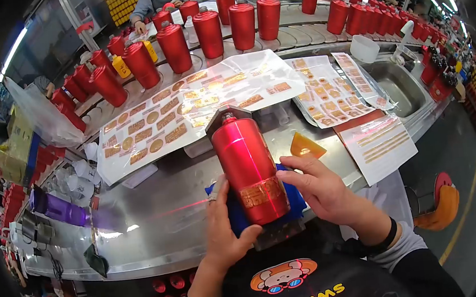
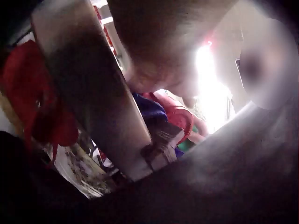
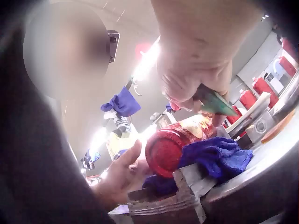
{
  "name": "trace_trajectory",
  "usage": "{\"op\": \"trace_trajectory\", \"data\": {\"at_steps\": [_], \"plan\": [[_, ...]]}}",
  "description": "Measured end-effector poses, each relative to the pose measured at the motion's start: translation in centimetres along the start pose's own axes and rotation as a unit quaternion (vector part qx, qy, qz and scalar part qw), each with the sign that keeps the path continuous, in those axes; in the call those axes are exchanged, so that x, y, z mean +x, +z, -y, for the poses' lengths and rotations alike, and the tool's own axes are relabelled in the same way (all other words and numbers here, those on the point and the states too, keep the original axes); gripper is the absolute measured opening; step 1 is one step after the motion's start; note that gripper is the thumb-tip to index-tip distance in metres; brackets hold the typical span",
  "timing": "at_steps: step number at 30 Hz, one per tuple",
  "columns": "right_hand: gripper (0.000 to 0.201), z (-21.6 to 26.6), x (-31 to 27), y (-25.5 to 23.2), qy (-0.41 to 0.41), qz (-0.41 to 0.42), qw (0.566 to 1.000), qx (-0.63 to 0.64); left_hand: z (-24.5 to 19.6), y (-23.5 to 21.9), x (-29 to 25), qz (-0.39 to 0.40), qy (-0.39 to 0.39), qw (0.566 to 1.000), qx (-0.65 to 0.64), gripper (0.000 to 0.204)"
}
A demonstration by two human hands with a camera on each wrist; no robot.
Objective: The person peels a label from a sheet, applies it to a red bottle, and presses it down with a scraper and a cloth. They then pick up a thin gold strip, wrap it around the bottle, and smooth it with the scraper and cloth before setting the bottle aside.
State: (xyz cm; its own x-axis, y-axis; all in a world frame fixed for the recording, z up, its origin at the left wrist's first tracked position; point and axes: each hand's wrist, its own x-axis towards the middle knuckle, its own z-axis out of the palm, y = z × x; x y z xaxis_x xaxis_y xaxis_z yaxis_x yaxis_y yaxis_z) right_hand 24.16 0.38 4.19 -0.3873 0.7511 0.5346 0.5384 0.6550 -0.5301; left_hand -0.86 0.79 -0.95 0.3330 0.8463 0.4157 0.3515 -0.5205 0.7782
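Landmark: a glossy red metal bottle [image 1: 248, 167] with a gold label band, lying on its side at the near edge of the steel tabletop [image 1: 158, 213], cap end pointing away from the person.
Cradle: the bottle rests on a blue cloth [image 1: 235, 211] draped over a worn wooden block [image 3: 173, 198] that juts just past the tabletop's edge.
Left hand [image 1: 223, 230]: grip spread, palm and thumb cupped against the bottle's left flank near its base.
Right hand [image 1: 316, 187]: fingers laid against the bottle's right flank; in the right wrist view its grip pinches a thin green flat card [image 3: 215, 102] just above the bottle.
Beyond the bottle: a clear plastic sheet of gold stickers [image 1: 188, 110], touching the cap end's surround; an orange wedge-shaped scraper [image 1: 305, 146] just right of the bottle.
Far from the bottle: a curved row of upright red bottles [image 1: 209, 31] along the tabletop's back edge.
Open room: bare steel to the bottle's left, up to the near rim.
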Motion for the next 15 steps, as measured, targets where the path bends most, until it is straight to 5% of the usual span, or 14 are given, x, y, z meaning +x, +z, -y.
{"op": "trace_trajectory", "data": {"at_steps": [1, 7, 10, 13, 15], "plan": [[0.05, -0.1, 0.1, 0.0, 0.003, 0.006, 1.0, -0.003, 0.2, 0.4, -0.1, -0.007, -0.034, 0.993, -0.112, 0.083], [0.046, -0.3, 4.5, -1.1, -0.085, 0.053, 0.993, -0.058, -0.5, 1.7, 0.7, -0.076, -0.078, 0.981, -0.159, 0.067], [0.039, 0.2, 5.3, -1.3, 0.038, 0.041, 0.998, 0.036, -1.3, 1.8, 0.4, -0.062, -0.054, 0.995, -0.055, 0.068], [0.03, 0.7, 7.4, -3.8, 0.102, 0.111, 0.988, 0.039, -1.5, 2.0, 0.3, -0.058, -0.077, 0.989, -0.11, 0.07], [0.024, -0.6, 9.3, -4.1, 0.056, 0.185, 0.979, 0.073, -1.6, 1.9, 0.3, -0.055, -0.08, 0.988, -0.116, 0.071]]}}
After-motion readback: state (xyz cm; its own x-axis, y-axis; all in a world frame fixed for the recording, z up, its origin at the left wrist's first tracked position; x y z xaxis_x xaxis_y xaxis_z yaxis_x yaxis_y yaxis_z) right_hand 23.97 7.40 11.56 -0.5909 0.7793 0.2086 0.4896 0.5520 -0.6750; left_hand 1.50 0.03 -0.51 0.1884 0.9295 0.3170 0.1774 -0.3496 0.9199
